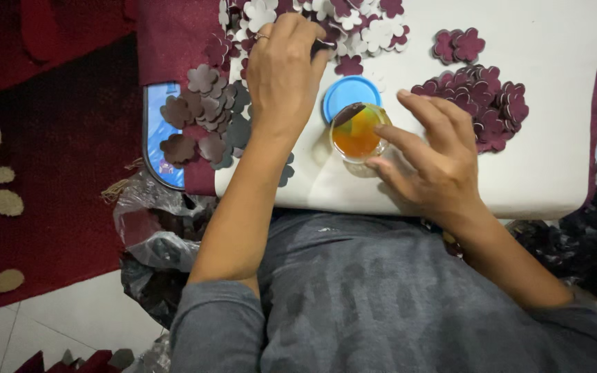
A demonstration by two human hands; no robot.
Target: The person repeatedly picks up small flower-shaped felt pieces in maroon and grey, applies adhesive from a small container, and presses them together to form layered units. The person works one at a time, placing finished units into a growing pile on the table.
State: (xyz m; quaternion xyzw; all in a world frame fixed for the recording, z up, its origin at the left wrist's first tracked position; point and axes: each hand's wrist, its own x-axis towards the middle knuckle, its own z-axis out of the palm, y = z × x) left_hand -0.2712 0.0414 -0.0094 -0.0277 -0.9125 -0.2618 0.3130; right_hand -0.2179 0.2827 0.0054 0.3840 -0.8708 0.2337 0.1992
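A: Here, in the head view, a small clear cup [358, 132] of orange-yellow liquid is seen standing on the white board [547, 173], just beside a blue lid [349, 94] that lies flat behind it. How is it judged to handle?

B: It is judged light, stiff and smooth-walled, so probably slippery, and easily tipped since it is open and filled. The side wall, low down, would be the safest place to take hold.

A: And the right hand [437, 162]?

B: Its fingers [409, 138] are spread and curved round the cup's right side, touching the rim and wall; a steadying touch is seen rather than a full clamp.

A: The left hand [281, 76]?

B: It is closed, fingertips pinched together on a small dark piece [322, 47], perhaps a brush or a cut-out; which one cannot be told. It is held above the mixed white and maroon flower cut-outs [354, 27].

A: Anything else nearby?

B: Maroon flower shapes [481, 103] are piled right of the cup, brown-grey ones [205, 117] at the left.
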